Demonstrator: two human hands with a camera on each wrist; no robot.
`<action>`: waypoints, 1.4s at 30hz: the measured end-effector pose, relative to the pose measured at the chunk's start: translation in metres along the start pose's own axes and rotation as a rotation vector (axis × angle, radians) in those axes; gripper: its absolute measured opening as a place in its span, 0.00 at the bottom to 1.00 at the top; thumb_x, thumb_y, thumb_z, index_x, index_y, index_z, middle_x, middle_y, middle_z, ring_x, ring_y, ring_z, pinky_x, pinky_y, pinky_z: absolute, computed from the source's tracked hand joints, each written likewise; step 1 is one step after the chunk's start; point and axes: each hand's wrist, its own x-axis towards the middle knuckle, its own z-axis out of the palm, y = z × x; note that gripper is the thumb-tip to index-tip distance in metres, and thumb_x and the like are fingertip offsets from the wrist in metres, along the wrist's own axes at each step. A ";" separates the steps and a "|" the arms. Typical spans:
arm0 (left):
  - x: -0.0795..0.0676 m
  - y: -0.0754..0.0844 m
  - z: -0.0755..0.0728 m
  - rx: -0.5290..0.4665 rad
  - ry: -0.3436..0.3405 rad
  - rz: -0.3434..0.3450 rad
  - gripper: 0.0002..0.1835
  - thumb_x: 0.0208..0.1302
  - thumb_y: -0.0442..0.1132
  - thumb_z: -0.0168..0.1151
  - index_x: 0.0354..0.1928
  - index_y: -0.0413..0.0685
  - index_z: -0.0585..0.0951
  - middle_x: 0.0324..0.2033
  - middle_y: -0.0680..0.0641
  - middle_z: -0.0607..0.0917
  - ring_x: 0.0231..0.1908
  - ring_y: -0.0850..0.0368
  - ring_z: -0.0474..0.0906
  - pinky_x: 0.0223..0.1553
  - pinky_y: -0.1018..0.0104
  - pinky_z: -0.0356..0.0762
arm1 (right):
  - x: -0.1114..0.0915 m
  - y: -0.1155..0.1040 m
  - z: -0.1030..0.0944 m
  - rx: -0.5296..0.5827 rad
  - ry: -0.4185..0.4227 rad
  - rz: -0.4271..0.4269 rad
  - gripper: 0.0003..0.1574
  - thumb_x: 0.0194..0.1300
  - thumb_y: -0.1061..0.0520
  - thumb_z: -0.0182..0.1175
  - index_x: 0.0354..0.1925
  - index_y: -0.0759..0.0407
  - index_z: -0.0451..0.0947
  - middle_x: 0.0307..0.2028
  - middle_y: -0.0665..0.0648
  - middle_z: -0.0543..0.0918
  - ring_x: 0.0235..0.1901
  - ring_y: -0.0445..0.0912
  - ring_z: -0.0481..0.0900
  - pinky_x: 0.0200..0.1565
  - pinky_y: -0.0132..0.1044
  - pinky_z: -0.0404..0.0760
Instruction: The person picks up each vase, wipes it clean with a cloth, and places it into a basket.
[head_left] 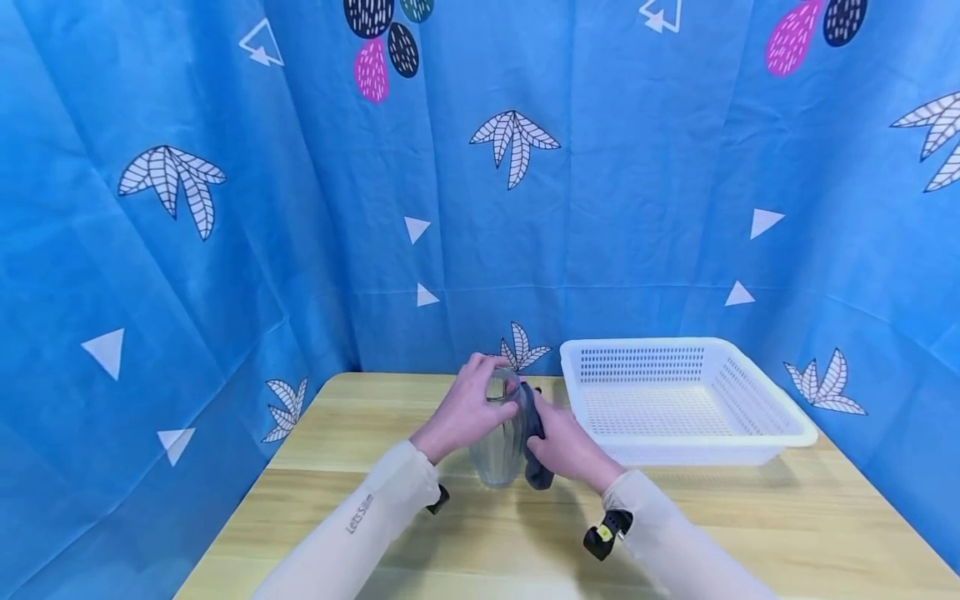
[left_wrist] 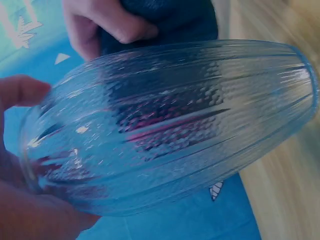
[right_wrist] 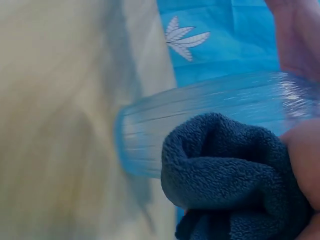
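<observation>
A clear ribbed glass vase is held upright over the wooden table, its base at or just above the surface; I cannot tell which. My left hand grips it by the rim from above, as the left wrist view shows with the thumb and fingers around the mouth of the vase. In my right hand is a folded dark blue-grey cloth, pressed against the right side of the glass. The cloth's terry surface fills the lower part of the right wrist view.
A white perforated plastic basket stands on the right rear of the light wooden table. Blue patterned curtains hang behind the table and along both sides.
</observation>
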 end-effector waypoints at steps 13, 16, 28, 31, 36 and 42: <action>0.003 -0.002 0.014 0.070 0.076 0.031 0.34 0.66 0.58 0.63 0.69 0.52 0.68 0.62 0.52 0.71 0.59 0.49 0.68 0.60 0.51 0.70 | -0.012 0.022 0.026 0.019 -0.078 0.054 0.47 0.60 0.65 0.62 0.75 0.70 0.57 0.61 0.72 0.77 0.57 0.60 0.80 0.58 0.55 0.77; 0.002 -0.002 0.014 0.066 0.087 0.004 0.36 0.65 0.59 0.64 0.69 0.52 0.68 0.61 0.51 0.67 0.58 0.51 0.68 0.59 0.53 0.73 | -0.010 0.018 0.021 0.011 -0.029 0.062 0.46 0.60 0.66 0.63 0.74 0.70 0.59 0.62 0.72 0.76 0.58 0.60 0.78 0.59 0.54 0.77; 0.001 0.004 0.002 0.039 0.075 -0.029 0.38 0.60 0.55 0.72 0.69 0.52 0.70 0.55 0.48 0.72 0.53 0.52 0.71 0.54 0.54 0.75 | -0.005 -0.012 -0.024 0.076 0.157 -0.024 0.46 0.59 0.67 0.62 0.75 0.60 0.62 0.66 0.65 0.75 0.53 0.55 0.80 0.50 0.49 0.81; 0.003 0.005 -0.001 0.011 0.052 -0.023 0.37 0.60 0.51 0.73 0.69 0.52 0.70 0.58 0.48 0.74 0.59 0.51 0.72 0.60 0.51 0.74 | -0.003 -0.019 -0.034 0.048 0.223 -0.089 0.47 0.58 0.67 0.62 0.75 0.59 0.63 0.69 0.63 0.72 0.59 0.58 0.77 0.55 0.52 0.79; 0.006 0.003 -0.001 -0.043 0.025 -0.028 0.36 0.60 0.48 0.71 0.69 0.52 0.70 0.60 0.49 0.73 0.64 0.50 0.70 0.64 0.49 0.70 | -0.001 -0.023 -0.031 -0.022 0.231 -0.131 0.48 0.58 0.67 0.63 0.75 0.60 0.61 0.71 0.64 0.69 0.65 0.60 0.74 0.60 0.55 0.76; 0.006 -0.003 0.006 0.008 0.042 -0.032 0.37 0.62 0.53 0.67 0.70 0.50 0.68 0.64 0.48 0.70 0.65 0.50 0.67 0.64 0.50 0.70 | -0.005 -0.010 -0.009 -0.017 0.106 -0.059 0.49 0.60 0.68 0.62 0.77 0.58 0.59 0.63 0.64 0.77 0.53 0.53 0.81 0.51 0.50 0.81</action>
